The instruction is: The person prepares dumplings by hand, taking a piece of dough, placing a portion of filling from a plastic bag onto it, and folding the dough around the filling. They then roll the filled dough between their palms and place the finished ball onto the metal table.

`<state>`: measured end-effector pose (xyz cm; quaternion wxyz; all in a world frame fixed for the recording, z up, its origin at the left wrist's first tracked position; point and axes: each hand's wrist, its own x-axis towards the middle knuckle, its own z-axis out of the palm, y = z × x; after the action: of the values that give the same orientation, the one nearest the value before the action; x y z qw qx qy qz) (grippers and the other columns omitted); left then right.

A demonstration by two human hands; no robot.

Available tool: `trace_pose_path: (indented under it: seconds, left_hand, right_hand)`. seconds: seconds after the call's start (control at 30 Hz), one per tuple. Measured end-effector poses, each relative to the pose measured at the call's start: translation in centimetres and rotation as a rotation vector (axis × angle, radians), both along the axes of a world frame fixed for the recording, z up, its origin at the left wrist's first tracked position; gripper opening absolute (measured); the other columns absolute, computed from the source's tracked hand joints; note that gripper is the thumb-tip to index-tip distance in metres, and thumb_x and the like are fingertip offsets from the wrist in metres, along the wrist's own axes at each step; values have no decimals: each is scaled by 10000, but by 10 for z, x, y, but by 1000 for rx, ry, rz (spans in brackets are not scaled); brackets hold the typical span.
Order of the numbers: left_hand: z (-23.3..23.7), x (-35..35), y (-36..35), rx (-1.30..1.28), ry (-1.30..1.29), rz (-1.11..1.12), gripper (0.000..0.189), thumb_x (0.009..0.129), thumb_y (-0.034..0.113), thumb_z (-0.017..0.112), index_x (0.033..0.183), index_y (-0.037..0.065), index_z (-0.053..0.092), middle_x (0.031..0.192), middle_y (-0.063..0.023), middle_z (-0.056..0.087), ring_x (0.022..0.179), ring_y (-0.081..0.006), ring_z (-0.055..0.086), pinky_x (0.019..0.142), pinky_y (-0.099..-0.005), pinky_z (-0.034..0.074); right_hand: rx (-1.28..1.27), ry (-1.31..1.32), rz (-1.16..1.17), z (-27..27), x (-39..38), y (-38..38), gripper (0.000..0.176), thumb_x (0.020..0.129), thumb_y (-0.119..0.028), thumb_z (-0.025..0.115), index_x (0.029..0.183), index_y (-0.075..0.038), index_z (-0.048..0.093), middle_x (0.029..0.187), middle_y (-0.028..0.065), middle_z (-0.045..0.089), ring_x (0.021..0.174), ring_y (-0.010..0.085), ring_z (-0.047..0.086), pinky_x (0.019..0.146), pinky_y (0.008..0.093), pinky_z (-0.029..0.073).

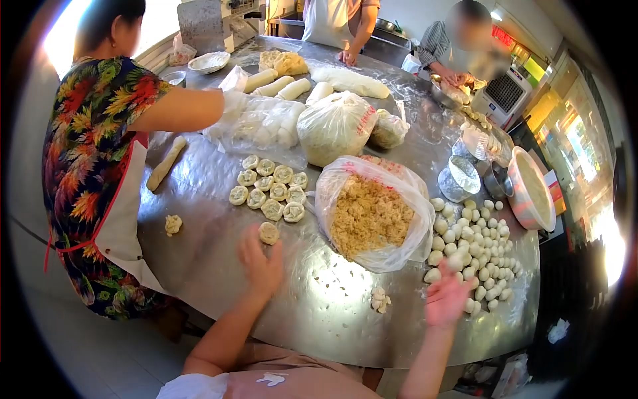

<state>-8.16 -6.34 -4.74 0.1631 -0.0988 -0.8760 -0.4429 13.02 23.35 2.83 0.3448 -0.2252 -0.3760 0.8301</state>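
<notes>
My left hand [261,267] is slightly blurred, with fingers and thumb on either side of a round filled bun [268,233]. Just beyond it, several pleated buns [272,210] sit in rows on the metal table. At the right, the fingertips of my right hand [446,298] close on a dough ball [454,263] at the near edge of a pile of small dough balls [476,243]. Between my hands and farther off stands an open plastic bag of crumbly yellow-brown filling [369,216]. A small dough scrap [380,300] lies closer to me.
A person in a flowered top [100,159] reaches over the left side of the metal table [312,319]. Tied bags [335,130] and dough rolls [292,89] lie farther back. Metal cups [458,178] and a large basin [531,189] stand at right. Two other people work across the table.
</notes>
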Motion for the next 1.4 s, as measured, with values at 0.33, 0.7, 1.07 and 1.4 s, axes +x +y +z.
trace_pose_path:
  seconds: [0.33,0.7,1.07,1.4]
  left_hand:
    - [-25,-39,-9,-256,-167,202,529,807,361,628,1205,33,508,1338,-168,391,1289,-347,281,1060,-493,177]
    - [-10,-35,1,-72,-194,-150,292,720,220,726,935,109,563,1090,-57,567,1165,-294,427,990,-474,255]
    - [-8,-10,-5,835,-891,-296,169,832,115,670,972,62,593,909,-35,605,756,-141,572,651,-260,468]
    - [22,18,1,1399,-1455,-573,197,905,146,579,1080,60,553,1013,-65,591,866,-173,580,751,-296,483]
  right_hand:
    - [608,-684,159,-38,-38,-59,347,903,-192,587,1199,-22,524,1091,66,600,801,118,597,683,263,500]
    - [1584,-983,88,-60,-134,-66,595,778,-260,679,1279,-31,452,1310,285,397,1177,444,409,979,492,362]
    - [1502,-923,234,-71,-139,-62,322,761,-94,664,1065,-37,575,978,198,566,890,373,561,743,429,469]
    - [1540,-921,210,-71,-123,-60,307,755,-130,687,1046,-65,616,953,175,590,839,357,582,745,413,486]
